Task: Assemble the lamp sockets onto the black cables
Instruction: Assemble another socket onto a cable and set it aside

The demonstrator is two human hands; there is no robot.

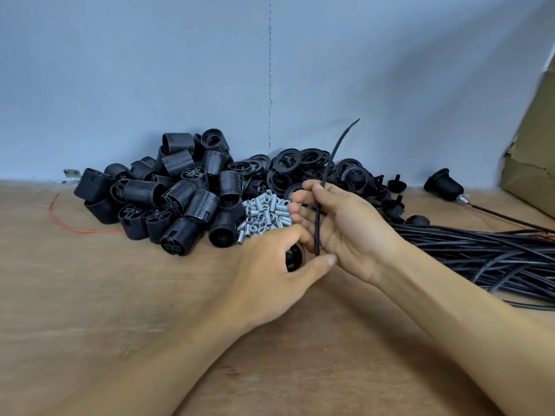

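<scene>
You seem to be feeding one black cable (326,172) into a socket cap (292,258) at mid-frame. Your right hand (351,232) curls its fingers (298,207) round the cable, whose free end points up. Your left hand (270,274) grips the cap. Next, I judge, line up hole and cable, then slide the cap along.

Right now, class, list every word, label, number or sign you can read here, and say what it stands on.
No readable text anywhere in this view.
On the socket bodies: moulded ridges and end patterns only, nothing legible.
On the cardboard box: no print visible.
</scene>
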